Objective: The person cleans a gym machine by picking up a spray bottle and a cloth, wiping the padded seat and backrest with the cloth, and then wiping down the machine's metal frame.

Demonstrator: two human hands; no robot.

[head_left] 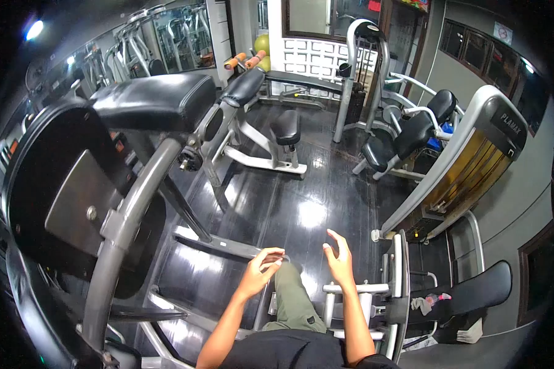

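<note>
My left hand (260,270) hovers over my bent knee, its fingers loosely curved and pointing inward, with nothing visible in it. Across from it, my right hand (338,259) is raised above the dark floor, fingers stretched out and thumb apart, also bare. The two palms half face each other with a gap between them. Below the hands is my leg in green trousers (292,298). Close to my right forearm stands a white metal frame (357,288); neither hand touches any equipment.
A large machine with black pads (154,101) and a thick grey tube (135,203) fills the left. A curl bench (252,154) stands ahead. On the right are a weight-stack machine (455,160) and a black bench (474,292) with cloths (422,304) on it.
</note>
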